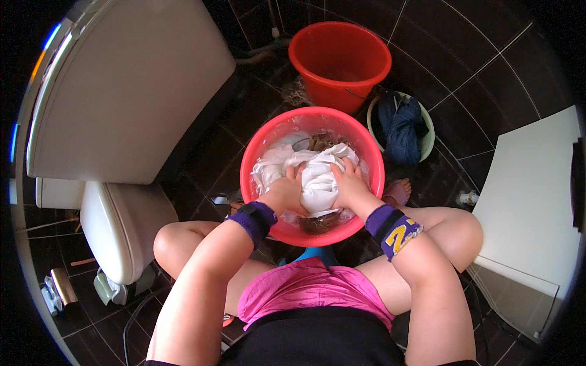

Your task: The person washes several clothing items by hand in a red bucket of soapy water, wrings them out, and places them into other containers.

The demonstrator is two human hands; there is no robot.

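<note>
While a large pale panel (pixel 128 91) stood at the left and a white cabinet (pixel 531 195) at the right, a pink-red basin (pixel 376 165) occupied the middle of the dark tiled floor (pixel 210 161), in front of the seated person. Behind it there was a red bucket (pixel 336 94), and to the right of this bucket a pale green basin (pixel 430 135), in which a dark blue cloth (pixel 400 128) lay in a heap.

Inside the pink-red basin was a white cloth (pixel 320 183), bunched and wet-looking. Its most gathered part was situated between the two hands and touched both of them; a looser part extended to the left, beyond the left hand (pixel 285 190). This hand rested at the left side of the bunch with its fingers spread. The right hand (pixel 351 186), also with spread fingers, lay against the right side of the cloth. How firmly they pressed, I could not tell. Each wrist wore a purple band, the left one (pixel 253 219) plain-looking and the right one (pixel 394 232) with a yellow mark.
</note>
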